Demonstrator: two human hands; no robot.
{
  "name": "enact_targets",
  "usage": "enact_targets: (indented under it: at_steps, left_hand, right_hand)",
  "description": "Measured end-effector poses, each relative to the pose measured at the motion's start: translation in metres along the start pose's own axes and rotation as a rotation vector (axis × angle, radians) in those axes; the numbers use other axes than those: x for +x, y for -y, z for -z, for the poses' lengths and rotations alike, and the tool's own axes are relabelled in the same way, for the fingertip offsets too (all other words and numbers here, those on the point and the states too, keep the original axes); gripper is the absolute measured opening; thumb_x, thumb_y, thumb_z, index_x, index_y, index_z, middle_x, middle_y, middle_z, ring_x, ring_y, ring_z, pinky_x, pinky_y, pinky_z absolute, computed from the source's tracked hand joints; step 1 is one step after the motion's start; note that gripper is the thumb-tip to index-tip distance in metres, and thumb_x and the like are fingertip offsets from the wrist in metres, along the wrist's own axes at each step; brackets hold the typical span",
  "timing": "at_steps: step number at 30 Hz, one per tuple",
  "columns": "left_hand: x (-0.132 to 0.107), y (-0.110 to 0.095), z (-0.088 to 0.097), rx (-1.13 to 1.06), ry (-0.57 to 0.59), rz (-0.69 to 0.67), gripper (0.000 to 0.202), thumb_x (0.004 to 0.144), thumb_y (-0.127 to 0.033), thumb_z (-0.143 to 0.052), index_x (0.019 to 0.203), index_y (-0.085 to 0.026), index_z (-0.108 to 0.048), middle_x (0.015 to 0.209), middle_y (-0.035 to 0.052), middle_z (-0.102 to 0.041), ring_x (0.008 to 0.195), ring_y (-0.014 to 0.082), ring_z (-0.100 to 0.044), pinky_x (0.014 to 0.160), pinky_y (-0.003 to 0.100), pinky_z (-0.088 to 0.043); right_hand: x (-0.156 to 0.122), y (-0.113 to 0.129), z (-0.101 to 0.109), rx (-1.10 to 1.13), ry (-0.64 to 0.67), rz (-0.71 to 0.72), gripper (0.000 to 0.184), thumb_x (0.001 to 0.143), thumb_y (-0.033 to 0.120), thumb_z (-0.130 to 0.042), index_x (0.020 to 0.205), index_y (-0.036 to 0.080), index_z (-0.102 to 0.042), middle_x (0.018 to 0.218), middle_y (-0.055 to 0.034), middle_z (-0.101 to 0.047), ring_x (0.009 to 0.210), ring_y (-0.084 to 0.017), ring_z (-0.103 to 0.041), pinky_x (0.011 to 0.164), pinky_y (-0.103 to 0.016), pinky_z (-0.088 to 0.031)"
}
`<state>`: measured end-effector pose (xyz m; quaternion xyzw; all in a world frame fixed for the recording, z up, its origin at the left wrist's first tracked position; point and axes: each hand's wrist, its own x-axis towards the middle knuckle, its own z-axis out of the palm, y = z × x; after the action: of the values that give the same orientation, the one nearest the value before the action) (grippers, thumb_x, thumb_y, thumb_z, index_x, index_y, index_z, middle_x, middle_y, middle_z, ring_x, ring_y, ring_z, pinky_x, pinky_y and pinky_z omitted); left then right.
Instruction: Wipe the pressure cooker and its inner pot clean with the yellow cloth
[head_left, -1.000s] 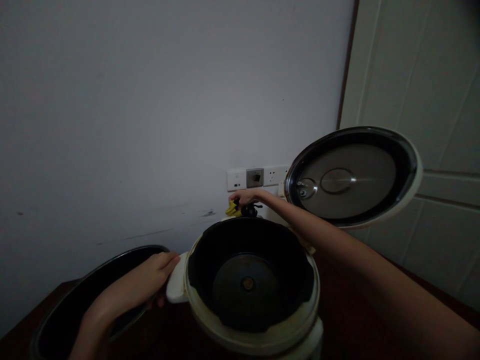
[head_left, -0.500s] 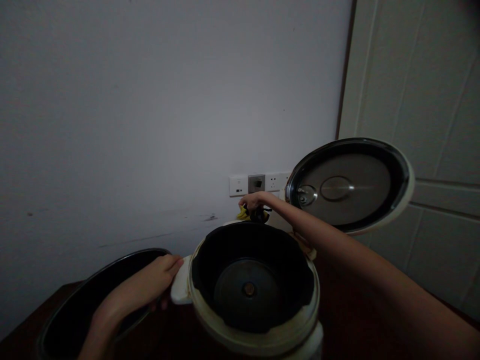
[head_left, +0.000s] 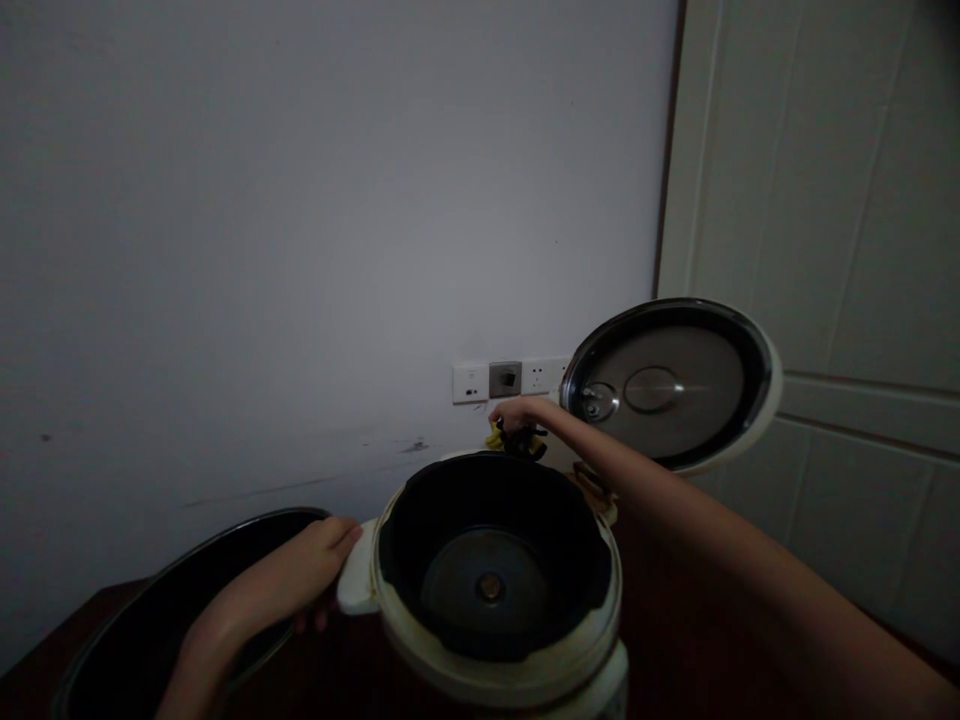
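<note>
An off-white electric pressure cooker stands in front of me, its dark inside bare but for a round brownish piece at the bottom centre. Its lid is tilted up at the right, inner side facing me. My left hand is closed at the white side handle, with some fingers hidden below. My right hand reaches behind the cooker's far rim, fingers closed on a crumpled yellow-and-black cloth-like thing. Dim light hides its exact kind.
At the left, under my forearm, a large dark round pan sits on the dark red table. Wall sockets are just beyond my right hand. A pale panelled door is at the right.
The view has shifted slightly, so the cooker and lid appear lower and further left. My right hand with the yellow-and-black thing has moved a little along the cooker's back; my left stays at the handle.
</note>
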<state>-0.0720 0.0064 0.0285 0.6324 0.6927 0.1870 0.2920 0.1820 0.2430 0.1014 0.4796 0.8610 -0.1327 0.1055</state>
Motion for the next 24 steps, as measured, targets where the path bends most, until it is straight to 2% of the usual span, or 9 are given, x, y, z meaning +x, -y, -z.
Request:
enact_targets:
  at_steps: [3,10,13,16,19,21,24]
  left_hand:
    - [0.001,0.001,0.0,0.001,-0.002,0.012,0.043,0.084,-0.052,-0.033,0.089,-0.016,-0.056,0.078,0.0077,-0.065,0.053,0.0164,-0.062,0.041,0.022,-0.04]
    - [0.002,0.001,0.0,0.001,-0.003,-0.016,0.047,0.083,-0.057,-0.032,0.088,-0.016,-0.055,0.075,0.0071,-0.064,0.053,0.0171,-0.062,0.041,0.023,-0.041]
    - [0.001,0.001,0.001,0.01,-0.003,-0.015,0.044,0.084,-0.055,-0.031,0.089,-0.017,-0.054,0.076,0.0068,-0.064,0.054,0.0166,-0.062,0.041,0.023,-0.041]
    - [0.003,0.004,0.001,-0.003,0.003,-0.023,0.042,0.085,-0.053,-0.032,0.087,-0.017,-0.054,0.076,0.0065,-0.064,0.052,0.0156,-0.061,0.04,0.022,-0.04]
    - [0.008,0.009,0.001,-0.021,0.01,-0.031,0.041,0.084,-0.053,-0.034,0.088,-0.017,-0.055,0.075,0.006,-0.064,0.05,0.0147,-0.06,0.039,0.02,-0.038]
    - [0.012,0.012,0.0,-0.022,0.012,-0.032,0.041,0.084,-0.052,-0.036,0.088,-0.017,-0.056,0.073,0.0059,-0.065,0.049,0.0156,-0.06,0.038,0.02,-0.037]
    - [0.016,0.018,-0.001,-0.029,0.001,-0.044,0.041,0.084,-0.051,-0.035,0.088,-0.017,-0.057,0.069,0.0051,-0.065,0.05,0.0178,-0.062,0.037,0.021,-0.037]
  right_hand:
    - [-0.005,0.003,0.001,-0.092,0.015,-0.07,0.034,0.09,0.034,-0.055,0.119,0.016,-0.054,0.118,-0.0084,-0.057,0.099,-0.021,-0.059,0.082,-0.041,-0.051]
    - [-0.013,0.012,0.003,-0.244,0.035,-0.142,0.033,0.09,0.033,-0.056,0.118,0.016,-0.055,0.117,-0.0081,-0.057,0.099,-0.02,-0.059,0.082,-0.041,-0.051]
    - [-0.021,0.019,0.001,-0.289,-0.003,-0.174,0.031,0.089,0.032,-0.057,0.115,0.015,-0.056,0.114,-0.0071,-0.059,0.096,-0.019,-0.06,0.081,-0.04,-0.052]
    - [-0.045,0.03,-0.003,-0.336,-0.169,-0.184,0.023,0.085,0.021,-0.06,0.106,0.012,-0.061,0.109,-0.0135,-0.062,0.099,-0.026,-0.06,0.082,-0.043,-0.05]
    - [-0.086,0.04,-0.007,-0.369,-0.405,-0.147,0.024,0.084,0.011,-0.052,0.106,0.01,-0.062,0.113,-0.0226,-0.061,0.108,-0.035,-0.057,0.082,-0.046,-0.046]
    - [-0.119,0.043,-0.008,-0.379,-0.507,-0.109,0.032,0.083,0.011,-0.05,0.115,0.013,-0.057,0.116,-0.0211,-0.06,0.108,-0.035,-0.057,0.079,-0.042,-0.047]
    - [-0.162,0.04,-0.007,-0.355,-0.612,-0.083,0.04,0.08,0.016,-0.055,0.12,0.013,-0.052,0.106,-0.0198,-0.063,0.099,-0.035,-0.061,0.071,-0.038,-0.048]
